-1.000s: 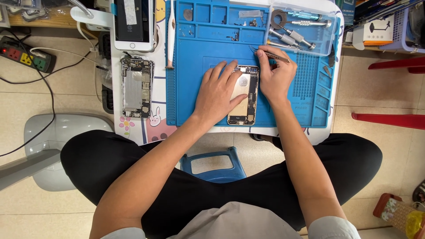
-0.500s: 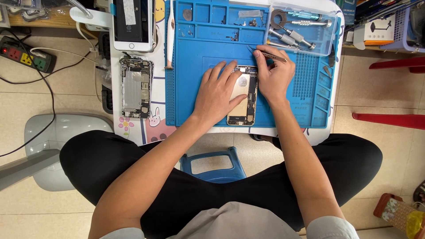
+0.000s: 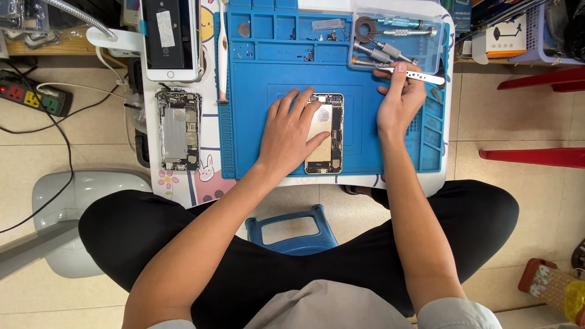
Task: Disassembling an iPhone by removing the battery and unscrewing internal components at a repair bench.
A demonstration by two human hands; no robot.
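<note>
A small white work table [image 3: 213, 183] stands over tan floor tiles, its near edge just above the person's crossed legs; a blue stool [image 3: 291, 228] sits on the floor below that edge; most of the tabletop is taken by a blue silicone repair mat [image 3: 256, 103], whose left border runs beside a strip of patterned table surface and whose right border nearly meets the table's right edge; the mat's flat centre is bare to the left of the left hand and along its near margin, while the far rim is broken into small compartments; on the far right corner lies a clear plastic tray [image 3: 426, 58] of screwdrivers; left of the mat, a white smartphone [image 3: 170, 36] lies far and an opened phone chassis [image 3: 178, 129] lies nearer, well apart from the hands; a power strip [image 3: 30, 94] rests on the floor at far left.

In the mat's middle lies the opened phone body [image 3: 326, 134], upright lengthwise; the left hand [image 3: 292, 131] rests flat on its left half, fingers spread and pressing, thumb across the lower part; the right hand [image 3: 399, 103] is just right of the phone, not touching it, fingers pinched closed around metal tweezers [image 3: 417, 74], which point rightward over the tray's near edge.
</note>
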